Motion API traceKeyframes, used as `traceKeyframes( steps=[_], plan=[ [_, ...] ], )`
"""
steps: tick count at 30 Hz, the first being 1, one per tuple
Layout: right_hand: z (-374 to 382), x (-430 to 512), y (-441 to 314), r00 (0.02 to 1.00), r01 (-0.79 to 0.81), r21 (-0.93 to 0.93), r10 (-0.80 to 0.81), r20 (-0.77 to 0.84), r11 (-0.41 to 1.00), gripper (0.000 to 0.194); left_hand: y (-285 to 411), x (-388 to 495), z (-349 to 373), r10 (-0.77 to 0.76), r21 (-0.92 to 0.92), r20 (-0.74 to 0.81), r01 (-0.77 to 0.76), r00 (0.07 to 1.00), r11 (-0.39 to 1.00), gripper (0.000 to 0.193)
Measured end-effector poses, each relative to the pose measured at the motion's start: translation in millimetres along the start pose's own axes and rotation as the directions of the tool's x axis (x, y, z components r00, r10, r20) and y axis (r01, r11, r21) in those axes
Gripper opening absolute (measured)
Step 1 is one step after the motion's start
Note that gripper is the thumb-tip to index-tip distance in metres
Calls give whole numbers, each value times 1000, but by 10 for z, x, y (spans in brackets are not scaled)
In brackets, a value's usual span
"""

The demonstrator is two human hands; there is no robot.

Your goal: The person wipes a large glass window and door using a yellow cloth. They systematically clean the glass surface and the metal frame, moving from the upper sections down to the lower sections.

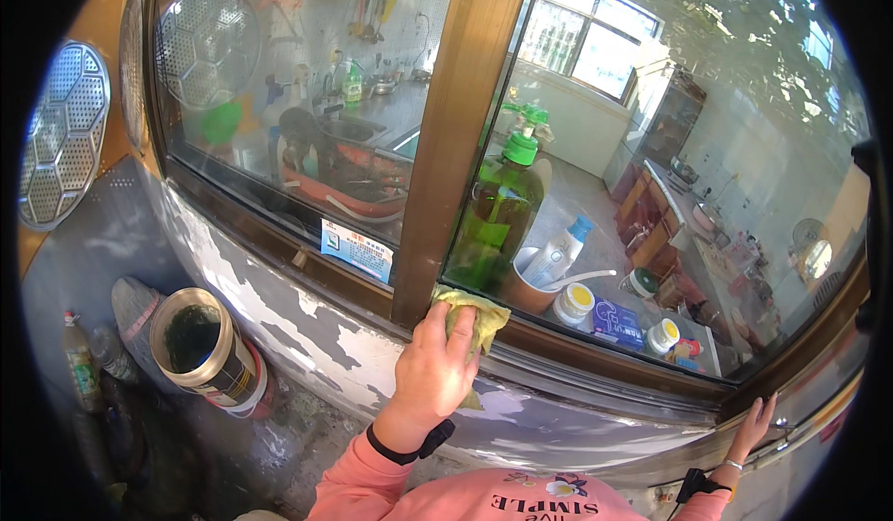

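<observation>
A yellow-green cloth is bunched under the fingers of my left hand. It lies against the lower corner of the right window pane, beside the brown upright frame bar. A loose end of the cloth hangs below my hand. Far to the right, my right hand holds nothing; its outstretched fingers rest by the edge of the window frame. Behind the glass stand a green pump bottle, a cup with a white tube in it, and a white jar with a yellow lid.
At the lower left stands an open bucket with dark contents, near plastic bottles. A perforated metal tray leans at the far left. Below the window the wall has peeling paint. A printed sticker is on the left pane.
</observation>
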State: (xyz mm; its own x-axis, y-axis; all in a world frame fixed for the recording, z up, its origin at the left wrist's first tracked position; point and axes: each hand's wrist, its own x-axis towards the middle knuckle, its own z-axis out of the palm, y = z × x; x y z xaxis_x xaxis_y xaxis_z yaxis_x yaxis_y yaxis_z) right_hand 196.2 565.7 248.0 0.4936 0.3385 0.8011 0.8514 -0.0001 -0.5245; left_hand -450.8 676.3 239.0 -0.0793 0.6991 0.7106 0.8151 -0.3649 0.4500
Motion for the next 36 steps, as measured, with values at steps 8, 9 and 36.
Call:
traceKeyframes(
  steps=[8,9,36],
  plan=[
    [11,-42,-53,993,117,-82,-119,-14,990,45,41,-16,6,9,12,-12,-9,1000,1000,58],
    [13,-47,-73,997,77,-100,-78,-7,992,46,48,-16,6,8,6,-20,-8,1000,1000,58],
    [-12,-128,-242,986,166,-231,-161,41,959,52,148,-50,39,-45,97,5,45,999,994,56]
  ],
)
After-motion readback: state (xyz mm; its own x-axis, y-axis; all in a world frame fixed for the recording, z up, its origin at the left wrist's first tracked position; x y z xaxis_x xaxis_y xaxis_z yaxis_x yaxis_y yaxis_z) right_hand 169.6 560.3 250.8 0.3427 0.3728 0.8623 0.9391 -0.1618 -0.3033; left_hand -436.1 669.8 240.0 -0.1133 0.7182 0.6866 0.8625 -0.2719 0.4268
